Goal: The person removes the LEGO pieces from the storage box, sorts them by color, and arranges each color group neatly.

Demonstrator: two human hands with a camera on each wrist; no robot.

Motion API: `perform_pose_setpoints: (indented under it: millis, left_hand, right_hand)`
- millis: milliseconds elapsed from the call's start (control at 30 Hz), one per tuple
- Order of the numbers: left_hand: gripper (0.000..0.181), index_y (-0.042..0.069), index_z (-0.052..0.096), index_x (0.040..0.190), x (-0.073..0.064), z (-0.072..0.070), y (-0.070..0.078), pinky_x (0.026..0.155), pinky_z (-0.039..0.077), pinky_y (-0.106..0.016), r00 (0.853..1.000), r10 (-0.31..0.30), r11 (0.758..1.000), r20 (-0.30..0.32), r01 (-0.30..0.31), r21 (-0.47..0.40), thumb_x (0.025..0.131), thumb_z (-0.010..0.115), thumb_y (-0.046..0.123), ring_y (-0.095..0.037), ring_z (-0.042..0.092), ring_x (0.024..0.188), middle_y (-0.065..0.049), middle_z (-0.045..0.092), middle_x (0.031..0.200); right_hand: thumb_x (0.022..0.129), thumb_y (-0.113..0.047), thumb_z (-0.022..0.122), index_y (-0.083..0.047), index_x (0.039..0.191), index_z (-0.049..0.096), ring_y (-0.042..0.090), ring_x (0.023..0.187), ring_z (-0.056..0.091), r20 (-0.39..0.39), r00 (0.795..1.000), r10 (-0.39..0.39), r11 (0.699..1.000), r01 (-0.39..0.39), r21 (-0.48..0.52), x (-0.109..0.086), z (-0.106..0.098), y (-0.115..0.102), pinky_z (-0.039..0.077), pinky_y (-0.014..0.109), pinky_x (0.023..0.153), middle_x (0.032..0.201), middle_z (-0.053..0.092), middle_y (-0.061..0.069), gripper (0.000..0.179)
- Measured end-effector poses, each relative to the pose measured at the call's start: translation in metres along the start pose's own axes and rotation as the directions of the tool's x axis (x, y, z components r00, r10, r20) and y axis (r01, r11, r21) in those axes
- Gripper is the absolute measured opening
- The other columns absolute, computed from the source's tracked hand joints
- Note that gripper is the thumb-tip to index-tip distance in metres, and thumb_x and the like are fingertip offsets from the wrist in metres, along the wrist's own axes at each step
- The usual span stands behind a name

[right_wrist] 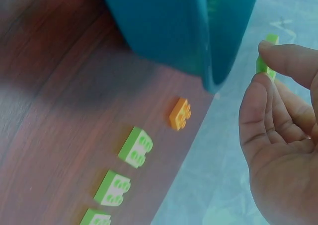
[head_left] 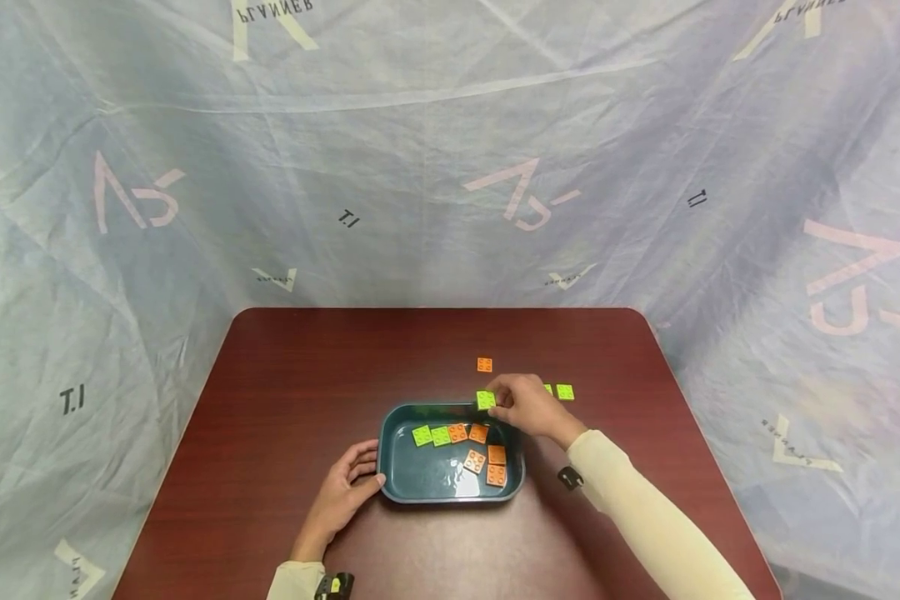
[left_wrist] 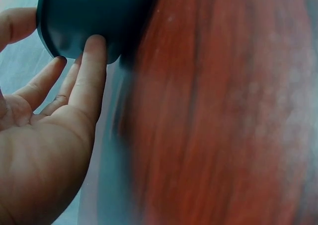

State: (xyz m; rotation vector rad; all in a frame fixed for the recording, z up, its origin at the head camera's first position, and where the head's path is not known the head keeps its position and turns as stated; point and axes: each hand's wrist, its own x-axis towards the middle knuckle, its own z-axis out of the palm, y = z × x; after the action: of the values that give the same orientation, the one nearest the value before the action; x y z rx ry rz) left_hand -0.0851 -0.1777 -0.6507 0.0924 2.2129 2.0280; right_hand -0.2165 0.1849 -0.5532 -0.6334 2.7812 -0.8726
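Note:
A dark teal tray (head_left: pixel 450 502) sits on the table in the head view, with two green bricks (head_left: pixel 431 436) and several orange bricks (head_left: pixel 476 461) inside. At its left end, my left hand (head_left: pixel 342 492) touches the outer wall and rim; in the left wrist view its fingers look mostly straight against the wall. My right hand (head_left: pixel 528 407) pinches a green brick (head_left: pixel 485 400) between thumb and fingers, above the tray's far right rim. The right wrist view shows this brick (right_wrist: pixel 272 38) edge-on, partly covered by the fingertips.
Beyond the tray, an orange brick (head_left: pixel 484 365) lies on the reddish-brown table (head_left: pixel 307 375). Green bricks (head_left: pixel 565 392) lie right of my right hand, one partly hidden; the right wrist view shows three in a row. Printed fabric (head_left: pixel 420 167) hangs behind the table.

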Motion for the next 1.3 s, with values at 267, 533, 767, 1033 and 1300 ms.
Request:
perform_pose_setpoints:
  millis: [267,533,767,1033,1300]
  left_hand:
    - [0.058,0.009,0.055,0.150,0.000,0.001,0.000,0.099,0.053,-0.026,1.000,-0.008,1.000,-0.002,0.008,-0.004,0.096,0.076,0.007,-0.038,0.061,0.127,-0.021,0.063,0.143]
    - [0.058,0.009,0.055,0.149,0.000,0.000,0.001,0.100,0.053,-0.027,1.000,0.024,1.000,-0.008,-0.024,0.019,0.096,0.077,0.007,-0.036,0.062,0.126,-0.020,0.063,0.143]
    - [0.057,0.008,0.056,0.149,0.001,0.000,-0.001,0.101,0.053,-0.028,0.999,0.052,0.998,-0.006,-0.051,0.022,0.096,0.077,0.007,-0.035,0.063,0.124,-0.021,0.064,0.142]
    - [0.057,0.007,0.056,0.149,0.000,0.000,-0.002,0.099,0.053,-0.026,0.999,0.053,0.998,-0.008,-0.053,0.024,0.095,0.077,0.006,-0.036,0.064,0.124,-0.021,0.064,0.142]
    - [0.058,0.007,0.056,0.148,0.000,0.001,-0.001,0.099,0.053,-0.025,1.000,0.022,1.000,-0.015,-0.022,0.005,0.095,0.077,0.005,-0.036,0.063,0.124,-0.021,0.064,0.141]
  right_hand:
    - [0.087,-0.017,0.088,-0.012,0.119,0.076,0.008,0.081,0.065,-0.050,0.999,0.021,1.000,-0.022,-0.014,-0.007,-0.011,0.018,0.058,0.032,0.073,0.091,0.071,-0.004,0.034]
    - [0.085,-0.015,0.088,-0.009,0.115,0.076,0.010,0.078,0.065,-0.080,0.996,0.039,0.999,-0.041,-0.022,-0.008,-0.019,0.033,0.056,0.033,0.072,0.087,0.070,-0.002,0.032]
    - [0.086,-0.013,0.087,-0.008,0.118,0.075,0.014,0.082,0.065,-0.063,0.992,0.113,0.994,-0.113,-0.002,-0.012,-0.020,0.044,0.058,0.035,0.074,0.090,0.070,0.001,0.034]
    - [0.084,-0.012,0.089,-0.003,0.116,0.074,0.011,0.076,0.064,-0.074,0.994,0.081,0.997,-0.081,-0.001,-0.015,-0.013,0.067,0.055,0.031,0.070,0.087,0.071,0.001,0.035]
    - [0.082,-0.009,0.090,-0.003,0.113,0.075,0.009,0.071,0.063,-0.056,0.994,0.095,0.995,-0.093,0.032,-0.020,-0.002,0.087,0.053,0.028,0.066,0.082,0.070,-0.002,0.035]
